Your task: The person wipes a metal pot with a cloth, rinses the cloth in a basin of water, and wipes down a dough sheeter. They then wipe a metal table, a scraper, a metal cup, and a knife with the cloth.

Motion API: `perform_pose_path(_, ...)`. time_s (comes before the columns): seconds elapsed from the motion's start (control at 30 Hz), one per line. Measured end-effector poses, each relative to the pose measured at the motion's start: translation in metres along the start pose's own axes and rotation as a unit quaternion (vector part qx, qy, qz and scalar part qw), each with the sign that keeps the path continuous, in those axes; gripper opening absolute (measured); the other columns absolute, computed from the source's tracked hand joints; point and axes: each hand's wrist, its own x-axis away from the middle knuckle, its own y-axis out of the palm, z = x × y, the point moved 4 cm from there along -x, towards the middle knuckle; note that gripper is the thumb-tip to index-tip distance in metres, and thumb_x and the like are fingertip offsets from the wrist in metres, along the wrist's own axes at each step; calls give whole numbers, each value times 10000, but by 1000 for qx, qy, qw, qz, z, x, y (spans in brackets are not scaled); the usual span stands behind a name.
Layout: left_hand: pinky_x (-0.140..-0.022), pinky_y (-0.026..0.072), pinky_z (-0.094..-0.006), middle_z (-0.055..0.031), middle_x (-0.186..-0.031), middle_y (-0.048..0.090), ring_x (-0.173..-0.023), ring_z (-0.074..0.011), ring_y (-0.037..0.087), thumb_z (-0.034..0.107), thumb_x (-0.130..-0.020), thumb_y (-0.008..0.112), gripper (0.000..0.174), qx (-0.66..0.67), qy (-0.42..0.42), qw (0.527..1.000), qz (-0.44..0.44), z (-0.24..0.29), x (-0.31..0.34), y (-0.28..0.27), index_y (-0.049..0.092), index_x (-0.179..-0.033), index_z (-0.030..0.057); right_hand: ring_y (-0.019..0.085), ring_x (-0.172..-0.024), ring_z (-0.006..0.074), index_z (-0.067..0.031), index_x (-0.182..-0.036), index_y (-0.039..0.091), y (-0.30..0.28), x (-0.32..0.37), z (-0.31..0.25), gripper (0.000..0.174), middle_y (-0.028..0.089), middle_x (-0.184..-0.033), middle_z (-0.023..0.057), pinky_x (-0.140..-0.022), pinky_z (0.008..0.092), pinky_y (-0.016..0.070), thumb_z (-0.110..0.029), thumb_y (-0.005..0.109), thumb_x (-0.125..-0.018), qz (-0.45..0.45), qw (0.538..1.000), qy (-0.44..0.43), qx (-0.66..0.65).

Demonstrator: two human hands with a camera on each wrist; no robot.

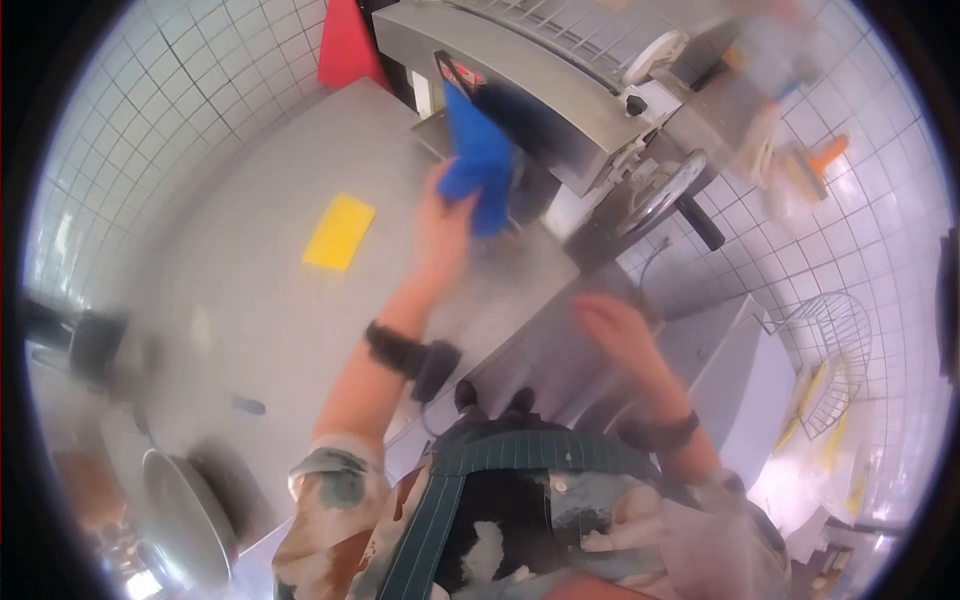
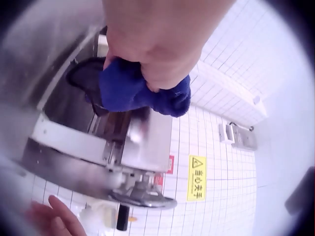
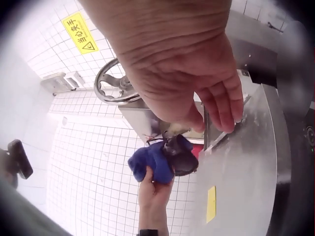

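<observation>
The left hand (image 1: pixel 443 238) grips a bunched blue cloth (image 1: pixel 482 165), its thumb and fingers closed on the fabric, at the near side of a steel machine (image 1: pixel 520 80). A dark looped thing (image 2: pixel 88 81) shows beside the cloth; whether the hand also holds it, I cannot tell. The right hand (image 1: pixel 618 325) is well apart from the left, with its fingers relaxed and slightly bent, holding nothing. Just beyond the right hand is the machine's handwheel (image 1: pixel 665 195), with its black handle (image 1: pixel 700 222).

Left of the left hand, a yellow cloth (image 1: pixel 340 232) lies flat on the steel table (image 1: pixel 270 330). Nearer the body and further left are a small dark thing (image 1: pixel 248 405) and a round metal bowl (image 1: pixel 185 515). Right of the right hand is a wire rack (image 1: pixel 840 350) by the tiled wall (image 1: pixel 895 300).
</observation>
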Motion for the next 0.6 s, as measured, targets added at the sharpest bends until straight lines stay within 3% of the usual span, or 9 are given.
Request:
perform_pose_path(0.07, -966, 430, -319, -74, -1194, 589, -1110, -160, 541, 81, -923, 573, 356, -15, -79, 992, 95, 9, 5, -47, 501, -1268, 33, 593, -909, 106, -19, -1149, 614, 8, -5, 6, 262, 641, -956, 38, -803, 253, 476, -139, 552, -925, -28, 998, 6, -54)
perform_pose_path(0.13, -939, 441, -323, -113, -1206, 567, -1105, -201, 539, 134, -938, 529, 399, 80, -16, 986, 146, 8, -19, -105, 457, -1315, 26, 599, -933, 112, -21, -1160, 609, 16, -5, 14, 266, 640, -979, 38, -819, 253, 479, -134, 549, -927, -59, 992, 17, -107)
perform_pose_path(0.27, -943, 445, -436, -134, -1274, 506, -1131, -265, 521, 104, -959, 499, 388, 288, 91, 927, 223, 83, -59, -154, 424, -1335, 47, 616, -942, 128, -29, -1196, 590, 28, 4, 33, 287, 636, -1022, 46, -845, 263, 487, -125, 538, -930, -95, 982, 59, -152)
perform_pose_path(0.37, -911, 460, -468, -123, -1241, 532, -1116, -273, 533, 113, -945, 538, 375, 291, 105, 918, 249, 110, -75, -185, 456, -1305, 46, 623, -920, 139, -38, -1201, 590, 33, 11, 47, 288, 636, -1035, 53, -852, 270, 489, -120, 534, -931, -89, 984, 75, -139)
perform_pose_path(0.4, -911, 460, -468, -123, -1241, 532, -1116, -273, 533, 113, -945, 538, 375, 294, 103, 918, 245, 110, -76, -187, 456, -1305, 46, 627, -905, 145, -43, -1201, 593, 34, 13, 49, 287, 636, -1038, 57, -855, 272, 489, -118, 534, -930, -76, 983, 82, -144)
perform_pose_path(0.5, -892, 472, -408, -93, -1148, 586, -1061, -237, 565, 84, -901, 597, 359, 136, 12, 963, 234, 95, -65, -194, 521, -1249, 41, 622, -920, 146, -61, -1253, 560, 43, 23, 44, 341, 626, -1073, 67, -862, 277, 489, -115, 556, -916, -33, 985, 84, -147)
perform_pose_path(0.53, -884, 492, -405, -94, -1156, 595, -1054, -235, 584, 83, -902, 600, 355, 109, -5, 976, 189, 79, -60, -189, 528, -1247, 40, 622, -920, 146, -61, -1253, 560, 48, 24, 37, 341, 626, -1073, 67, -862, 277, 489, -115, 556, -916, -18, 985, 84, -147)
perform_pose_path(0.6, -841, 528, -356, -99, -1165, 608, -1015, -215, 616, 74, -901, 601, 363, 49, -21, 996, 67, 35, -42, -175, 528, -1251, 11, 576, -1051, 175, -83, -1353, 459, 58, 24, 11, 487, 539, -1238, 106, -871, 299, 486, -144, 608, -893, 17, 998, -5, -61)
